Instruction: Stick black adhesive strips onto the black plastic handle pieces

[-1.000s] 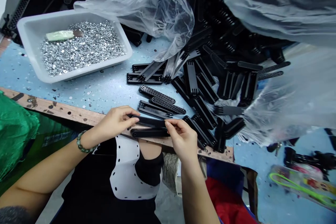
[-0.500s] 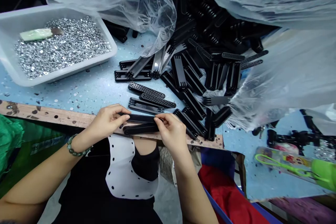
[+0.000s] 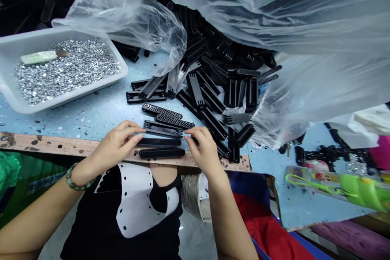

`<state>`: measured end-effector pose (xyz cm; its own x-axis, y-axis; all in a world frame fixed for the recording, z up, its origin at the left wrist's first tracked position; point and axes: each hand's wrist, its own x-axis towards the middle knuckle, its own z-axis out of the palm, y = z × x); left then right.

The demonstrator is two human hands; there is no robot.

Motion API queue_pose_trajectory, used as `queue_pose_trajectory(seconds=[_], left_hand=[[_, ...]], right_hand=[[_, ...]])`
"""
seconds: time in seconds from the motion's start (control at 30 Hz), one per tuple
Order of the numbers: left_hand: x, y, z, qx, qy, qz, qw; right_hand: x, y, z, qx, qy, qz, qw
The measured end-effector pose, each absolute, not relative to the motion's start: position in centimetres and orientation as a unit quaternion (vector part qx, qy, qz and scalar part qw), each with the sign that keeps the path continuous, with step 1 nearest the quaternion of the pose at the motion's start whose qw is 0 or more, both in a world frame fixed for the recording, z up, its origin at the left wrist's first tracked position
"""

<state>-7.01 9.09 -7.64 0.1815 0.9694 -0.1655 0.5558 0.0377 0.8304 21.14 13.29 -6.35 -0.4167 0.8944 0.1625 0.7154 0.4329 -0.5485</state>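
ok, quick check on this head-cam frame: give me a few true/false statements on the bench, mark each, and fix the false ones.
1. A shallow white plastic tray holds loose silver metal nuts. True.
2. A green beaded bracelet circles the left wrist, behind the left hand. True.
3. The right hand grips the white plastic tray. False: it is beside long black plastic bars at the wooden table edge, away from the tray.
4. A pale green handle lies on the blue tabletop. False: it lies on the silver metal nuts inside the tray.
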Motion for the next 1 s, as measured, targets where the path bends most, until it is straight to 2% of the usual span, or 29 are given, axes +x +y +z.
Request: queue_pose_trajectory(seconds=[0.1, 0.2, 0.53, 0.67, 0.7, 0.77, 0.87, 0.93, 1.0], left_hand=[[-7.5, 10.9, -8.3, 0.732, 0.543, 0.251, 0.325], [-7.7, 12.6, -8.9, 0.776, 0.5, 0.214, 0.319], [-7.7, 12.7, -7.4, 0.757, 0.513, 0.171, 0.367], [-8.3, 10.0, -4.5, 0.719, 0.571, 0.264, 0.296], [-8.6, 8.9, -3.4, 0.711, 0.573, 0.28, 0.296], [-9.1, 6.3, -1.6, 0.718, 0.52, 0.266, 0.378], [-9.4, 2.7, -1.2, 0.757, 0.364, 0.15, 0.522], [-9.1, 0.9, -2.6, 0.796, 0.315, 0.084, 0.511], [-8.5, -0.2, -4.3, 0.832, 0.327, 0.063, 0.445]], right_hand=[[21.4, 13.9, -7.2, -0.457, -0.857, 0.192, 0.14], [21.3, 14.2, -7.8, -0.466, -0.862, 0.173, 0.101], [21.4, 14.9, -7.5, -0.435, -0.845, 0.255, 0.176], [21.8, 12.7, -5.5, -0.456, -0.821, 0.247, 0.238], [21.9, 11.5, -4.8, -0.449, -0.819, 0.274, 0.229], [22.0, 8.6, -3.7, -0.388, -0.83, 0.377, 0.136], [22.1, 4.2, -3.6, -0.299, -0.802, 0.516, -0.019], [22.3, 2.0, -4.7, -0.282, -0.742, 0.605, -0.061], [22.9, 0.7, -5.8, -0.292, -0.679, 0.673, -0.028]])
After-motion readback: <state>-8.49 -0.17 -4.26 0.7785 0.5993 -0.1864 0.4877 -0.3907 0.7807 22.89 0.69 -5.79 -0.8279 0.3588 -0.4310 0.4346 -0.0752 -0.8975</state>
